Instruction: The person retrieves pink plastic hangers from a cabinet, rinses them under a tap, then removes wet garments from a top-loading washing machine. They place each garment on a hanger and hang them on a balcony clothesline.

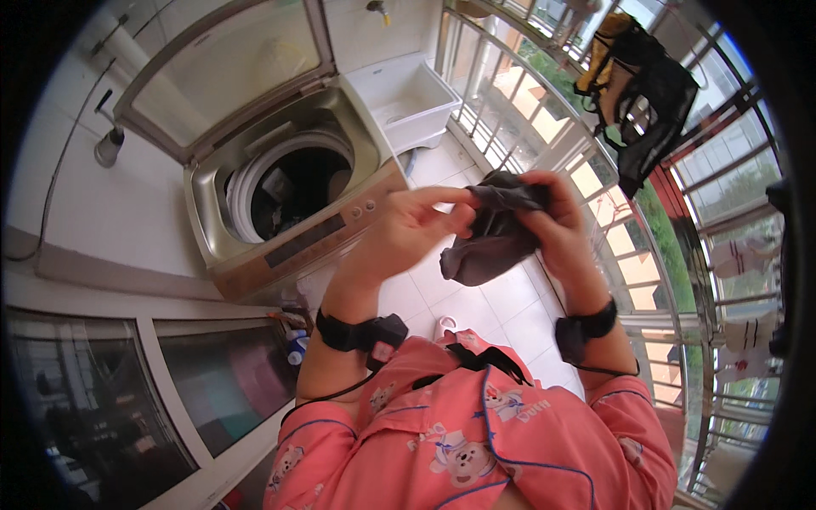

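Note:
A small dark grey cloth item [488, 252], gathered at its top edge, hangs between my hands above the tiled floor. My left hand [430, 220] pinches its upper left edge between thumb and fingers. At the other side, my right hand [554, 213] grips the upper right edge, with the thumb in front. What kind of garment it is, I cannot tell. To the left of my hands stands a top-loading washing machine [376, 143] with its lid [236, 64] raised; some items lie in its dark drum [299, 191].
A white utility sink [408, 95] stands beyond the machine. Barred windows curve along the right, where black and yellow garments [644, 95] and several light socks [746, 255] hang. A blue and white bottle [296, 350] is low at the left, near a framed glass panel [223, 376].

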The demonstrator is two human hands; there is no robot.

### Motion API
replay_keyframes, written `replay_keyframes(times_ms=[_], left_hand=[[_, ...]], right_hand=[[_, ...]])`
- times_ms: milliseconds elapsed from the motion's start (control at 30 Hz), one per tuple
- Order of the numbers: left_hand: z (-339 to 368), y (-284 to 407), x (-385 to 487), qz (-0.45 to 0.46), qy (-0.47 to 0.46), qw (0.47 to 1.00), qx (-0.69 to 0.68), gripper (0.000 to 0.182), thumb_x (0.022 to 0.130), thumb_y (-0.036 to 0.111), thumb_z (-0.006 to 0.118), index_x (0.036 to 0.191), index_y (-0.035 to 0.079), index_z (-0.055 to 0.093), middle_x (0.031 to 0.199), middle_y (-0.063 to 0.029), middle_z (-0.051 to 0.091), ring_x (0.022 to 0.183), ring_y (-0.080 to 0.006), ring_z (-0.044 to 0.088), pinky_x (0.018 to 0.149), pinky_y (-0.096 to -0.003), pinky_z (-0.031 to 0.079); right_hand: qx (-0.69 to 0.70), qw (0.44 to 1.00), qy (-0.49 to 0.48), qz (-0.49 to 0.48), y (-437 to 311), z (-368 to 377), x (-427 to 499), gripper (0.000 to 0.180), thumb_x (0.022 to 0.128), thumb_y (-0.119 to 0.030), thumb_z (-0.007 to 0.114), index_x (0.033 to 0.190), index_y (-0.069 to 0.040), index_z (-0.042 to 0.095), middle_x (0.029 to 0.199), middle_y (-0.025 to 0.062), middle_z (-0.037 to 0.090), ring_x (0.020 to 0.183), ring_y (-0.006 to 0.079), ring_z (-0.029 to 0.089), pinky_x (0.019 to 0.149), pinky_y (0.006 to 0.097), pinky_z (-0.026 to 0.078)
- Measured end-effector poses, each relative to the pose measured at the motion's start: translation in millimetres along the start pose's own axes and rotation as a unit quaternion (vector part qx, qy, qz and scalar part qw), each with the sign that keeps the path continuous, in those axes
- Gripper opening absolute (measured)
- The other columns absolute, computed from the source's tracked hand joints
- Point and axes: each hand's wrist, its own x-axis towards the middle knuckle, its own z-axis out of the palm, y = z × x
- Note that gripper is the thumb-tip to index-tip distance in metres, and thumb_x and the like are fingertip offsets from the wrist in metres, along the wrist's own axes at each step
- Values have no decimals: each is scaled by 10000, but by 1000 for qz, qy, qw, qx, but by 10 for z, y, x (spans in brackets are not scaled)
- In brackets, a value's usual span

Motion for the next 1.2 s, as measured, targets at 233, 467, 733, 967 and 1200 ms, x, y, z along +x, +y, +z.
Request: replay_keyframes(times_ms=[233, 467, 733, 967, 1200], left_hand=[[-442, -1299, -495, -338, 209, 907, -140, 329, 943, 369, 471, 1154, 119, 508, 1118, -48, 563, 996, -163, 546, 834, -336, 442], [-193, -2036, -468, -260, 227, 903, -254, 323, 912, 339, 535, 885, 36, 645, 795, -6, 610, 741, -108, 531, 684, -250, 418], [-631, -2166, -647, -308, 85, 945, -63, 256, 908, 242, 543, 821, 14, 623, 696, -66, 615, 656, -149, 591, 613, -286, 464], [-749, -2374, -759, -285, 174, 750, -571, 124, 940, 155, 464, 1015, 98, 544, 940, -25, 615, 821, -157, 620, 721, -274, 510], [-463, -2659, -962, -454, 87, 739, -490, 253, 904, 135, 533, 1128, 18, 543, 989, -81, 627, 811, -148, 630, 697, -275, 532]], right_hand=[[8, 998, 53, -37, -639, 253, 47, 812, 626, -72, 556, 1390, -18, 285, 1307, 179, 446, 1134, 258, 516, 955, 321, 416], [-40, 994, 91, -42, -441, 170, 129, 848, 637, -73, 564, 1406, 19, 221, 1344, 193, 412, 1157, 270, 503, 891, 298, 424], [-120, 976, 172, 61, -27, 5, 267, 764, 696, -84, 521, 1409, -6, 254, 1313, 148, 444, 1003, 146, 547, 612, 145, 413], [-104, 969, 182, 132, 86, -18, 235, 762, 697, -100, 505, 1414, -29, 256, 1342, 149, 418, 995, 144, 426, 678, 168, 398], [-96, 958, 215, 163, 181, 177, 177, 809, 659, -140, 550, 1403, -13, 260, 1352, 163, 403, 1257, 261, 398, 1076, 336, 262]])
